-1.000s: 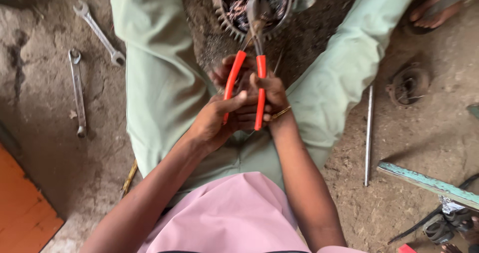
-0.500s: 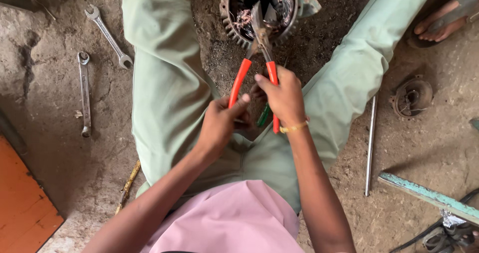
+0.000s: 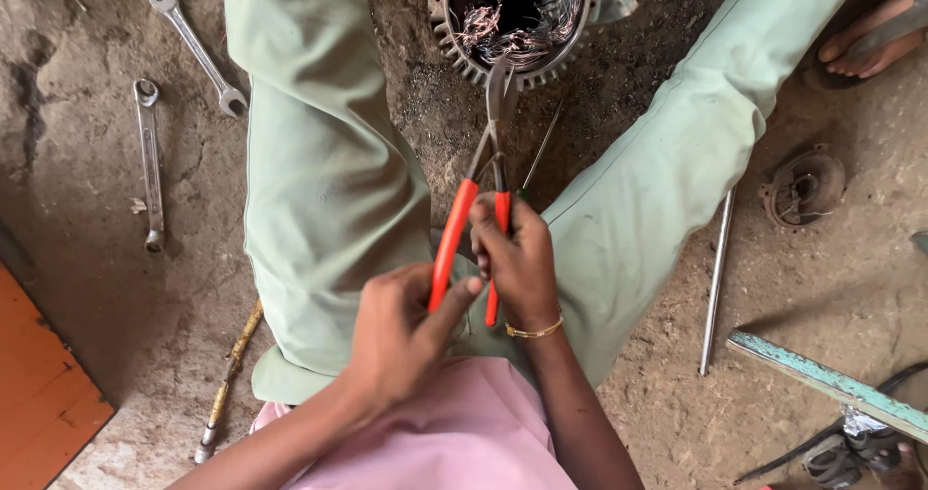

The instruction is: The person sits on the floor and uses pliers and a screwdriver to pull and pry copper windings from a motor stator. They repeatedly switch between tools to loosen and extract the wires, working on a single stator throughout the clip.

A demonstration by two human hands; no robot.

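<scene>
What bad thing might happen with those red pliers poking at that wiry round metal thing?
The pliers might slip off the motor casing and jab a leg, since it sits between the knees. The frayed copper wires could scratch fingers. With the left hand and right hand so close on the handles, skin might get pinched.

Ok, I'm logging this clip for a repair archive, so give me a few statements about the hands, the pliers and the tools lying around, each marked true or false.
1. Both hands grip the red-handled pliers. True: the left hand is on one handle, the right hand on the other.
2. The pliers' nose points at the round motor housing with copper windings. True.
3. Three wrenches lie on the ground. False: two wrenches lie there.
4. The pliers have blue handles. False: they are red.
5. A metal rod lies on the dirt beside the person's leg. True.
</scene>
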